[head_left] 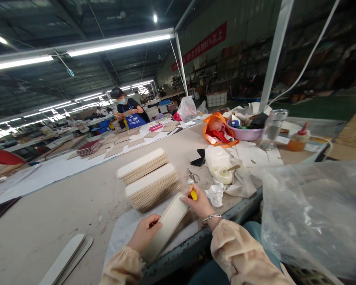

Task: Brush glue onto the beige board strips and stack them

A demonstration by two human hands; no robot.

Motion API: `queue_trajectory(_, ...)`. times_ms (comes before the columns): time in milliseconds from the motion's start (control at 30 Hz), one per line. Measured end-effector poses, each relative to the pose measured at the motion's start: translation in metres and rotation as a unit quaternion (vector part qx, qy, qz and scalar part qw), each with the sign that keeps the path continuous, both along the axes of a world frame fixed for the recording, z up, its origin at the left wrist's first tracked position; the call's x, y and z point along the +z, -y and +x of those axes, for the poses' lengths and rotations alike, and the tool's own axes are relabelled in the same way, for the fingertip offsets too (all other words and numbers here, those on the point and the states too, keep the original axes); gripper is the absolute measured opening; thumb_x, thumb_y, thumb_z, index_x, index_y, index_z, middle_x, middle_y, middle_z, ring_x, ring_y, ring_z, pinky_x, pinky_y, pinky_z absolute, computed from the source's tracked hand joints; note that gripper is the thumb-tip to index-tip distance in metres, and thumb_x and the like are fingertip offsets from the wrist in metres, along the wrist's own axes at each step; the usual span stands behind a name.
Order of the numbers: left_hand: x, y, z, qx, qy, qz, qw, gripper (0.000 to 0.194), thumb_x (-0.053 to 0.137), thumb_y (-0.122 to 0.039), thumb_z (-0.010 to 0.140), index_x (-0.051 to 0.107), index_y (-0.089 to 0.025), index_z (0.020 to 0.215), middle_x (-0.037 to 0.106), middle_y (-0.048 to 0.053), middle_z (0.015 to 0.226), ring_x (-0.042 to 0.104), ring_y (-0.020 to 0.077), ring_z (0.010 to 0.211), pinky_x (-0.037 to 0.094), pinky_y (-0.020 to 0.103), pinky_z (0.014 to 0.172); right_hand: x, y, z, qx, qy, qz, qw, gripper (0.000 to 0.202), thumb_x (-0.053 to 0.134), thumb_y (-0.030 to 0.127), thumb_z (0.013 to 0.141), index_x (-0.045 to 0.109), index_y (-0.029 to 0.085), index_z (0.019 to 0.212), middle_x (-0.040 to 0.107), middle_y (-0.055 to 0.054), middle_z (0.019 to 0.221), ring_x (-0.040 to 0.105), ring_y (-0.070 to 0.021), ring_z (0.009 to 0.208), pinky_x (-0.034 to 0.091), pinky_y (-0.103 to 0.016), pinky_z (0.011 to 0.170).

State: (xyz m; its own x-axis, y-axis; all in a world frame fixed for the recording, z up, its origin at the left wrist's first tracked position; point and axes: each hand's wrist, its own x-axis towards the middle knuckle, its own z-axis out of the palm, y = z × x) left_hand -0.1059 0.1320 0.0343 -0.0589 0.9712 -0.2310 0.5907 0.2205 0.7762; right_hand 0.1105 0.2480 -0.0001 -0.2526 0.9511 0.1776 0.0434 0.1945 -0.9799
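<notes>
Near the table's front edge, my left hand point(145, 232) is closed on the lower part of a long pale panel point(169, 221) with rounded ends. My right hand point(198, 202) grips the panel's upper end and also holds a yellow-handled tool point(193, 194). White paper point(121, 229) lies beneath the panel. Just beyond, two stacks of similar panels, a rear stack point(142, 164) and a front stack point(151, 184), stand side by side. Two more panels point(68, 257) lie at the lower left. Small scissors point(193, 176) rest beyond my right hand.
To the right are a tub of pale paste point(222, 174), crumpled paper point(215, 194), an orange bag point(218, 128), a purple basin point(246, 132), a glass jar point(273, 130) and a plastic sheet point(314, 217). A person point(132, 111) stands across the table.
</notes>
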Motion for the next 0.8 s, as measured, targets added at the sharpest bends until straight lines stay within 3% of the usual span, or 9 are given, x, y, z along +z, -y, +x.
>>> queue_trajectory(100, 0.002, 0.019, -0.005, 0.030, 0.120, -0.096, 0.988, 0.041, 0.053, -0.053, 0.074, 0.067, -0.016, 0.086, 0.066, 0.002, 0.074, 0.057, 0.0184, 0.069, 0.042, 0.027, 0.060, -0.002, -0.004, 0.003, 0.021, -0.097, -0.024, 0.995, 0.037, 0.068, 0.037, 0.066, 0.038, 0.024, 0.082, 0.054, 0.007, 0.067, 0.053, -0.0117, 0.059, 0.044, -0.024, 0.058)
queue_trajectory(167, 0.002, 0.035, -0.006, 0.069, 0.226, -0.165, 0.957, 0.052, 0.048, -0.062, 0.073, 0.067, -0.017, 0.092, 0.067, 0.004, 0.078, 0.058, 0.0191, 0.069, 0.044, 0.027, 0.057, -0.003, -0.006, 0.004, 0.021, -0.131, -0.039, 0.990, 0.040, 0.071, 0.036, 0.063, 0.038, 0.024, 0.082, 0.053, 0.008, 0.066, 0.051, -0.0111, 0.059, 0.043, -0.023, 0.058)
queue_trajectory(300, -0.005, 0.067, 0.003, 0.139, 0.375, -0.181, 0.899, 0.061, 0.060, -0.060, 0.066, 0.060, -0.017, 0.110, 0.067, 0.008, 0.088, 0.062, 0.0214, 0.074, 0.050, 0.030, 0.057, -0.004, -0.008, 0.005, 0.019, -0.148, -0.073, 0.986, 0.045, 0.073, 0.037, 0.060, 0.037, 0.024, 0.082, 0.053, 0.008, 0.064, 0.050, -0.0111, 0.056, 0.042, -0.023, 0.055)
queue_trajectory(467, -0.024, 0.086, 0.026, 0.216, 0.364, -0.107, 0.900, 0.060, 0.076, -0.041, 0.058, 0.057, -0.016, 0.110, 0.065, 0.005, 0.088, 0.060, 0.0168, 0.072, 0.051, 0.025, 0.059, -0.002, -0.008, 0.005, 0.006, -0.129, -0.088, 0.988, 0.047, 0.073, 0.039, 0.057, 0.035, 0.024, 0.080, 0.053, 0.008, 0.063, 0.050, -0.0120, 0.055, 0.042, -0.025, 0.056)
queue_trajectory(600, -0.034, 0.086, 0.035, 0.253, 0.332, -0.062, 0.906, 0.063, 0.072, -0.042, 0.062, 0.051, -0.018, 0.116, 0.064, 0.004, 0.092, 0.060, 0.0163, 0.072, 0.051, 0.025, 0.056, -0.001, -0.007, 0.007, -0.006, -0.093, -0.079, 0.992, 0.046, 0.072, 0.042, 0.058, 0.036, 0.024, 0.080, 0.053, 0.008, 0.063, 0.051, -0.0129, 0.056, 0.043, -0.026, 0.056)
queue_trajectory(800, -0.038, 0.083, 0.036, 0.264, 0.328, -0.065, 0.904, 0.055, 0.067, -0.042, 0.066, 0.052, -0.018, 0.114, 0.066, 0.004, 0.096, 0.062, 0.0188, 0.079, 0.052, 0.027, 0.060, -0.002, -0.009, 0.011, -0.026, -0.045, -0.069, 0.996, 0.047, 0.071, 0.047, 0.058, 0.038, 0.024, 0.080, 0.056, 0.005, 0.067, 0.053, -0.0144, 0.059, 0.044, -0.028, 0.059)
